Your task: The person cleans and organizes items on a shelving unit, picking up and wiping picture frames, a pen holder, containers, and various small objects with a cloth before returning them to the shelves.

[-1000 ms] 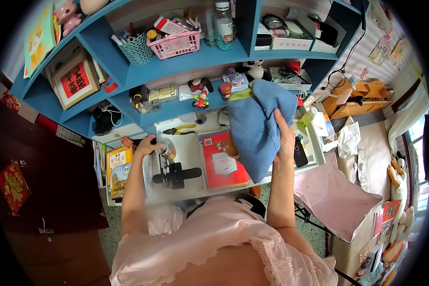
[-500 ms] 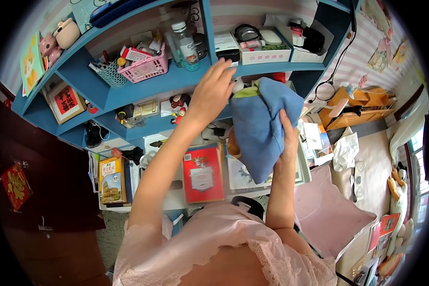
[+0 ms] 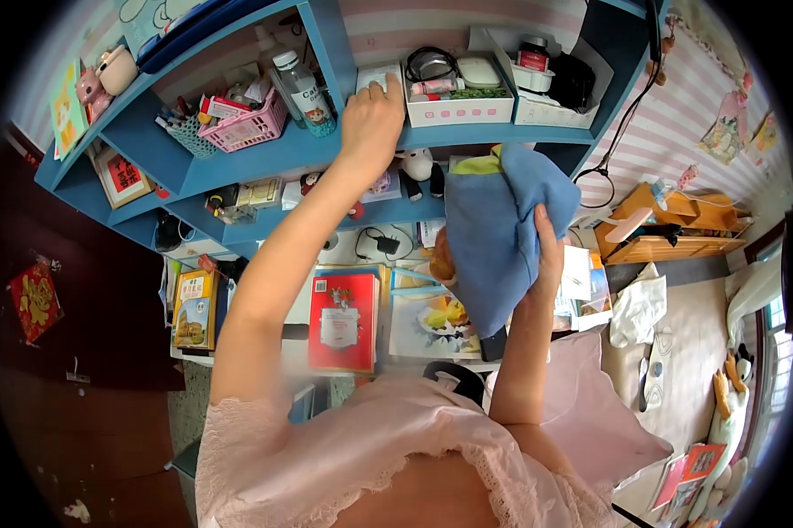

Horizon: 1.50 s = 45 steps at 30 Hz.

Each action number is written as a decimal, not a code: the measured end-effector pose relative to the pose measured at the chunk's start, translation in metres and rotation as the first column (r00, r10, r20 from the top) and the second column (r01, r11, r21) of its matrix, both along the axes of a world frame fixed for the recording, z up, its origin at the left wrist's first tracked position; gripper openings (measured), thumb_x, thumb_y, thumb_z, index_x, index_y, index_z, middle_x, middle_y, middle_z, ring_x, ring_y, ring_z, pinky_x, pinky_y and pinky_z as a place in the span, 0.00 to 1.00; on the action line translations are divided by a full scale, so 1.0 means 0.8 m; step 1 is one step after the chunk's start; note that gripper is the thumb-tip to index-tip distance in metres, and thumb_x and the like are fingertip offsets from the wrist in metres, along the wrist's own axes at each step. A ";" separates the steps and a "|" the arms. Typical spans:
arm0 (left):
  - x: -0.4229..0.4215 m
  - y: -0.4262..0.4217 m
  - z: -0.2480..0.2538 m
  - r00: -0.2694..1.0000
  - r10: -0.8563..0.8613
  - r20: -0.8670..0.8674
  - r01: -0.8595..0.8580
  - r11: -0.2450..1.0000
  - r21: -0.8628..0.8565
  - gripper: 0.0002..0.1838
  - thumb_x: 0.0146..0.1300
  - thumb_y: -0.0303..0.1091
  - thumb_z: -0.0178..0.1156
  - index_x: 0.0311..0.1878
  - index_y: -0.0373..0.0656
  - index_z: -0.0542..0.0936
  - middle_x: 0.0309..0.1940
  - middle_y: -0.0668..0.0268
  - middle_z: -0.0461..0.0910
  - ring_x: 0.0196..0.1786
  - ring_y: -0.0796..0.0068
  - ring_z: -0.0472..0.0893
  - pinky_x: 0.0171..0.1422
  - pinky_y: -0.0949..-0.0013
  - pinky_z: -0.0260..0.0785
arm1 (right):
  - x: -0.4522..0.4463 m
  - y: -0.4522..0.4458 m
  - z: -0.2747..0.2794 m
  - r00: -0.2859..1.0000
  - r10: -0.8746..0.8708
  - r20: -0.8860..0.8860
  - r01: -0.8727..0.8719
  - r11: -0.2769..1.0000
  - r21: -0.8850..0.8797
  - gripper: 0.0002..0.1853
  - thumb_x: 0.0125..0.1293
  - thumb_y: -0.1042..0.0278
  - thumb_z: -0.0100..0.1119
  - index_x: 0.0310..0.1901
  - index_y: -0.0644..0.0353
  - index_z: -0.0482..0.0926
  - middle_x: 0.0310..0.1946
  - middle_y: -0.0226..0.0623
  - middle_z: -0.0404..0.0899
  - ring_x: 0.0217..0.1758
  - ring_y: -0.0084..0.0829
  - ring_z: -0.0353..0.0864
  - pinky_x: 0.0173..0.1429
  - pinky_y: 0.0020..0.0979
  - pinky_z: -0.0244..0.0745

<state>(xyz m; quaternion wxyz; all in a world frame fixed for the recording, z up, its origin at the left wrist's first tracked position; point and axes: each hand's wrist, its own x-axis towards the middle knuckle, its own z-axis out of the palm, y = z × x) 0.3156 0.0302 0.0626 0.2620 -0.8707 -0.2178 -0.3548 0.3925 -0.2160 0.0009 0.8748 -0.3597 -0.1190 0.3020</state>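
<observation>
My right hand [image 3: 548,251] is closed on a blue cloth [image 3: 498,238], which hangs folded and bunched above the desk. A yellow-green piece shows at the cloth's top edge. Up on the blue shelf, my left hand [image 3: 372,123] reaches to a small white box [image 3: 379,77], its fingers bent over the near side, and the hand covers part of the box. Just right of that hand stands a white open box [image 3: 462,112] holding a coiled black cable, a tube and other small items. To the left is a clear bottle [image 3: 307,97] with blue-green contents.
A pink basket [image 3: 247,128] and a mesh pen holder [image 3: 190,136] share the blue shelf [image 3: 238,167]. Below, a panda figure [image 3: 417,165] sits on the lower shelf. On the desk lie a red book [image 3: 342,321], a black charger [image 3: 386,244] and a picture sheet [image 3: 432,321].
My left hand has gone from hovering in front of the shelf to the small white box. My right hand still holds the blue cloth. The view has shifted.
</observation>
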 end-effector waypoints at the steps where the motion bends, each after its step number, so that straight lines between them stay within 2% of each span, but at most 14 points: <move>1: -0.001 0.002 -0.003 1.000 -0.013 -0.018 0.015 0.995 0.098 0.09 0.43 0.23 0.59 0.32 0.38 0.74 0.27 0.59 0.77 0.32 0.66 0.78 0.38 0.68 0.69 | 0.001 0.000 0.001 1.000 0.010 -0.003 -0.010 1.000 -0.004 0.32 0.61 0.60 0.61 0.62 0.69 0.62 0.54 0.47 0.71 0.54 0.37 0.73 0.59 0.33 0.68; 6: -0.018 -0.012 0.005 0.977 0.070 -0.202 -0.049 0.993 0.106 0.08 0.42 0.23 0.59 0.29 0.40 0.76 0.27 0.61 0.77 0.33 0.68 0.79 0.47 0.66 0.66 | 0.011 0.002 -0.003 0.995 0.095 -0.027 -0.094 0.995 0.043 0.31 0.61 0.61 0.60 0.61 0.69 0.63 0.54 0.45 0.70 0.54 0.35 0.73 0.59 0.32 0.67; 11: -0.036 -0.017 0.006 0.992 -0.112 -0.056 0.118 0.986 0.119 0.10 0.40 0.24 0.62 0.30 0.40 0.76 0.27 0.62 0.76 0.37 0.66 0.77 0.52 0.64 0.63 | 0.020 0.003 -0.008 0.996 0.084 -0.032 -0.083 0.996 0.024 0.30 0.61 0.61 0.60 0.60 0.68 0.64 0.53 0.44 0.71 0.53 0.34 0.73 0.58 0.31 0.68; 12: -0.042 -0.029 0.012 0.996 -0.089 -0.023 0.090 0.995 0.047 0.21 0.41 0.30 0.68 0.42 0.43 0.78 0.34 0.66 0.77 0.41 0.67 0.75 0.54 0.62 0.62 | 0.023 0.004 -0.010 0.996 0.088 -0.029 -0.087 0.996 0.008 0.30 0.61 0.61 0.60 0.60 0.68 0.64 0.52 0.43 0.72 0.52 0.33 0.74 0.57 0.30 0.68; 13: -0.048 -0.038 0.019 0.996 -0.091 -0.028 0.092 0.994 0.055 0.21 0.41 0.30 0.68 0.42 0.43 0.78 0.34 0.66 0.77 0.41 0.67 0.75 0.54 0.62 0.62 | 0.022 0.005 -0.010 0.996 0.086 -0.032 -0.085 0.996 0.017 0.30 0.61 0.61 0.60 0.60 0.68 0.64 0.52 0.43 0.72 0.52 0.33 0.74 0.57 0.30 0.68; 17: -0.058 -0.045 0.030 0.967 -0.142 0.213 0.133 0.989 0.056 0.20 0.41 0.28 0.67 0.42 0.44 0.78 0.32 0.65 0.75 0.38 0.65 0.74 0.48 0.62 0.62 | 0.014 0.007 -0.013 0.994 0.078 -0.082 -0.081 0.996 -0.027 0.29 0.61 0.60 0.60 0.60 0.67 0.65 0.52 0.42 0.73 0.52 0.33 0.74 0.57 0.30 0.69; 20: -0.063 -0.046 0.032 0.815 -0.175 0.552 0.208 0.978 0.004 0.19 0.42 0.28 0.67 0.42 0.41 0.77 0.32 0.62 0.75 0.38 0.59 0.74 0.43 0.62 0.66 | 0.012 0.012 -0.017 0.993 0.080 -0.082 -0.082 0.996 -0.019 0.29 0.61 0.61 0.60 0.60 0.67 0.65 0.52 0.41 0.73 0.52 0.32 0.74 0.56 0.30 0.69; 23: -0.072 -0.075 0.049 0.388 -0.182 0.903 0.673 0.726 -0.142 0.23 0.55 0.27 0.64 0.53 0.39 0.68 0.37 0.62 0.77 0.44 0.73 0.76 0.48 0.72 0.69 | 0.007 0.022 -0.019 0.994 0.065 -0.092 -0.064 0.998 0.011 0.29 0.61 0.61 0.60 0.60 0.67 0.66 0.52 0.40 0.73 0.52 0.31 0.74 0.57 0.29 0.69; 28: -0.103 -0.101 0.032 0.466 0.049 0.883 0.797 0.410 -0.443 0.20 0.60 0.32 0.63 0.52 0.38 0.67 0.37 0.62 0.80 0.39 0.82 0.76 0.42 0.79 0.68 | -0.011 0.031 -0.010 0.993 0.060 -0.097 -0.052 0.995 0.084 0.28 0.62 0.62 0.60 0.59 0.67 0.66 0.52 0.39 0.73 0.53 0.30 0.73 0.58 0.28 0.67; 35: -0.100 -0.106 0.007 0.504 0.115 0.856 0.812 0.274 -0.515 0.18 0.65 0.34 0.58 0.55 0.37 0.71 0.35 0.65 0.80 0.34 0.86 0.77 0.34 0.83 0.68 | -0.045 0.047 -0.014 0.997 0.072 0.027 -0.072 0.997 0.002 0.30 0.62 0.62 0.61 0.61 0.66 0.63 0.53 0.42 0.72 0.53 0.32 0.73 0.58 0.31 0.69; 37: -0.102 -0.112 0.007 0.507 0.123 0.853 0.836 0.173 -0.521 0.18 0.66 0.35 0.55 0.57 0.38 0.70 0.36 0.65 0.80 0.35 0.85 0.77 0.35 0.83 0.69 | -0.054 0.050 -0.014 0.965 0.040 0.258 -0.034 0.999 -0.028 0.31 0.57 0.65 0.65 0.60 0.66 0.65 0.52 0.38 0.71 0.54 0.25 0.69 0.59 0.26 0.63; 38: -0.104 -0.114 0.007 0.510 0.132 0.850 0.850 0.074 -0.522 0.18 0.68 0.35 0.52 0.58 0.38 0.70 0.37 0.65 0.80 0.36 0.85 0.78 0.35 0.83 0.71 | -0.057 0.052 -0.007 0.966 0.047 0.255 -0.041 0.999 -0.029 0.33 0.54 0.70 0.68 0.59 0.67 0.64 0.51 0.38 0.72 0.54 0.27 0.71 0.59 0.27 0.65; 41: -0.112 -0.106 -0.002 0.576 0.047 0.816 0.811 0.095 -0.578 0.19 0.69 0.34 0.50 0.61 0.39 0.69 0.39 0.65 0.79 0.38 0.84 0.79 0.38 0.81 0.72 | -0.053 0.059 -0.010 0.989 0.143 0.038 -0.143 0.990 -0.010 0.32 0.52 0.72 0.68 0.59 0.66 0.65 0.50 0.39 0.73 0.53 0.29 0.74 0.58 0.29 0.68; 45: -0.115 -0.112 0.004 0.515 0.061 0.855 0.857 0.002 -0.516 0.15 0.67 0.27 0.50 0.56 0.37 0.71 0.38 0.67 0.79 0.39 0.86 0.77 0.39 0.81 0.71 | -0.057 0.068 -0.015 0.986 0.166 0.008 -0.166 0.984 0.070 0.33 0.53 0.72 0.65 0.60 0.69 0.62 0.51 0.47 0.74 0.51 0.35 0.77 0.58 0.34 0.73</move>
